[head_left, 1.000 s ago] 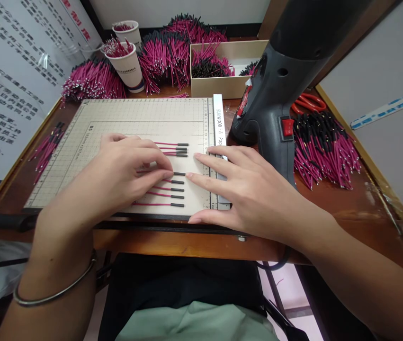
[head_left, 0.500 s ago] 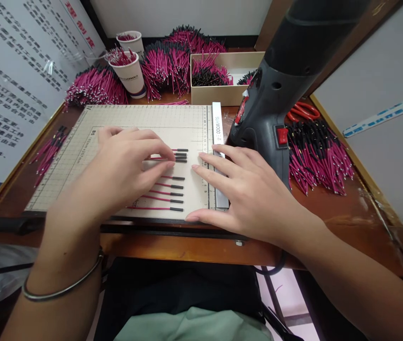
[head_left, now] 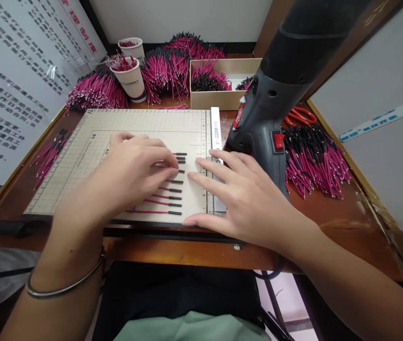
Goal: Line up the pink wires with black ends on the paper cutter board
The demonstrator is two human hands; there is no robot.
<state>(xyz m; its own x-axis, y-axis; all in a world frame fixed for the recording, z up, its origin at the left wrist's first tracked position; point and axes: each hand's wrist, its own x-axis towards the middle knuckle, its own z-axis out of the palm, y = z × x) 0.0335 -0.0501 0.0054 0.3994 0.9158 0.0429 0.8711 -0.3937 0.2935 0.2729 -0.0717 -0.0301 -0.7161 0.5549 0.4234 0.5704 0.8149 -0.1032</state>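
Observation:
My left hand (head_left: 139, 163) is over the cutting board (head_left: 144, 121), its thumb and index finger pinched on a red wire with a black sleeve. Most of that wire is hidden under the fingers. Close to the fingertips, other black sleeve ends (head_left: 181, 154) lie bunched together. Below them several red wires with black sleeves (head_left: 175, 205) lie apart in a row, roughly parallel, with their sleeved ends toward the right. My right hand (head_left: 244, 194) rests with fingers spread across the board's right side and its white ruler strip (head_left: 216, 128), holding nothing.
A dark heat gun (head_left: 265, 113) with a red switch stands right of the board. Behind are paper cups (head_left: 130, 80) of wires, heaped wires (head_left: 167, 71) and a shallow box (head_left: 222, 99). More wires (head_left: 315, 161) and red-handled tool (head_left: 300, 116) lie at right.
A sleeved wire now lies in the gap between the bunched ends and the row below. My left hand has shifted slightly right; my right hand stays spread. The whole view has shifted a little.

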